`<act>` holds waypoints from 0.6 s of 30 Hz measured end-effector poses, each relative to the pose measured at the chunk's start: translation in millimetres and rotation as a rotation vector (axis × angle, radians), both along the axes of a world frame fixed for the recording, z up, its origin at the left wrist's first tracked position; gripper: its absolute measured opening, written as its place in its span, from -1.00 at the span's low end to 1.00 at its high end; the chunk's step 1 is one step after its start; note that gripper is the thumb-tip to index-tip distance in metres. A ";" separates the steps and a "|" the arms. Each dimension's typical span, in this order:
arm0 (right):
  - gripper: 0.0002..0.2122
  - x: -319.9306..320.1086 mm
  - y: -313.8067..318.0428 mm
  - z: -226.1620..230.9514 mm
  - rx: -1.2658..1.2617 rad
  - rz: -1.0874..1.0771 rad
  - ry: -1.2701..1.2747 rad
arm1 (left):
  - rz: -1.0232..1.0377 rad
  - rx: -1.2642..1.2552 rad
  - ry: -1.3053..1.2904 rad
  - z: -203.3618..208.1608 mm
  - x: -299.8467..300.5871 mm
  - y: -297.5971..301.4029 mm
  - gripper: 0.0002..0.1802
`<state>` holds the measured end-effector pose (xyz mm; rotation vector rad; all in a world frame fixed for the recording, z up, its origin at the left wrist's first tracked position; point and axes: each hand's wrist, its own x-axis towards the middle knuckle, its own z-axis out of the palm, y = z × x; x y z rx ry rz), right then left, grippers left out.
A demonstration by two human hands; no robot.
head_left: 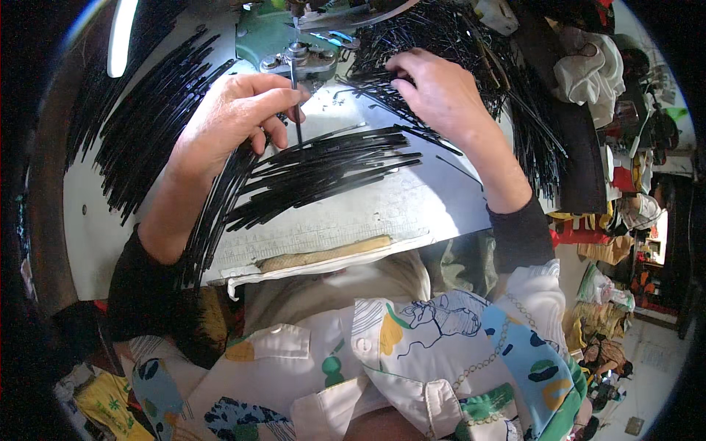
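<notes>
My left hand (232,117) pinches one thin black strip (296,103) upright beside the metal foot of a green sewing machine (298,55). Under that hand a fanned bundle of long black strips (323,169) lies across the white table (353,213) and runs down past my left wrist. My right hand (441,92) rests fingers-down on a tangled heap of black strips (441,37) at the upper right, its fingertips closed on a few of them.
Another spread of black strips (147,117) covers the table's left side. A padded cloth edge (323,253) lines the table's front. Piled clothes and fabric (596,73) stand at the right. My patterned shirt (412,353) fills the bottom.
</notes>
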<state>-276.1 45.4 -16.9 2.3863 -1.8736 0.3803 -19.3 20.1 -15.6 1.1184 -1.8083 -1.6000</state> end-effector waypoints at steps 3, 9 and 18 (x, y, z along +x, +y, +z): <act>-0.84 5.2 -0.8 2.1 0.063 -0.005 0.070 | 0.039 0.016 0.010 3.5 -0.3 2.3 -0.71; -0.86 1.4 -1.0 -5.4 -0.021 0.067 0.068 | -0.048 -0.036 -0.036 4.1 4.2 -3.4 -0.68; -0.89 8.3 0.3 -2.7 -0.253 0.189 -0.027 | -0.033 -0.057 -0.031 4.9 4.8 -2.2 -0.64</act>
